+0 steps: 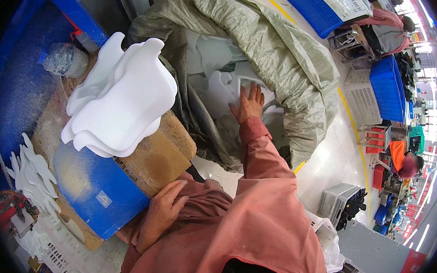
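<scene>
My right hand [250, 104] reaches into a large grey-green woven sack [304, 76], its fingers spread over the smooth white shaped pieces [221, 88] inside. It touches them, and no grip shows. The sack's mouth is rolled outward, and more pale pieces lie deeper in it. My left hand [167, 209] rests on my lap beside a cardboard box [159, 150], fingers stretched out and holding nothing. On that box, to the left of the sack, sits a stack of curvy white pieces [127, 99].
A blue panel [101, 189] lies below the stack, and a clear plastic bottle [65, 60] stands behind it. White gloves [33, 177] lie at far left. Crates [338, 203] and a yellow floor line [353, 128] are to the right, where other people [402, 159] sit.
</scene>
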Action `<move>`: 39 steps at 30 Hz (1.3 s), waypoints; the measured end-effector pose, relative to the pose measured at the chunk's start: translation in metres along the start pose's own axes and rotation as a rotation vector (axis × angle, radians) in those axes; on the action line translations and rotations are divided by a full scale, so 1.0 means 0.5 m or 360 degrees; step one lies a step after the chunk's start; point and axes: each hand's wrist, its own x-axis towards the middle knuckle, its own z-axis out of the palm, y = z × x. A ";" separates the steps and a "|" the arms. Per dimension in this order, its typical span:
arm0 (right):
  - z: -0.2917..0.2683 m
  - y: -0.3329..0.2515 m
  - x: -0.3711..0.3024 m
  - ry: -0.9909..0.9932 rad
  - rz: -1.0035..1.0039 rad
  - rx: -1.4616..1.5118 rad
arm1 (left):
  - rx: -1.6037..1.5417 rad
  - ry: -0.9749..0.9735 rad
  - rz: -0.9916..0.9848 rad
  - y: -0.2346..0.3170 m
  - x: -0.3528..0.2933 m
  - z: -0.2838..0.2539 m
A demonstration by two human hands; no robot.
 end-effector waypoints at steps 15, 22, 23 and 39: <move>0.091 -0.105 -0.002 -0.0517 -0.0006 0.0938 | 0.0008 -0.0015 0.0061 0.022 0.029 0.005; 0.090 -0.109 -0.021 -0.0287 0.0298 0.1005 | 0.0037 -0.0026 0.0154 0.029 0.031 0.005; 0.064 -0.099 -0.029 -0.0166 0.0280 0.1046 | 0.0021 -0.0026 0.0165 0.031 0.032 0.004; -0.597 -0.031 -0.174 -0.0601 -0.0464 0.1406 | 0.0647 0.0517 0.1019 0.201 0.109 -0.076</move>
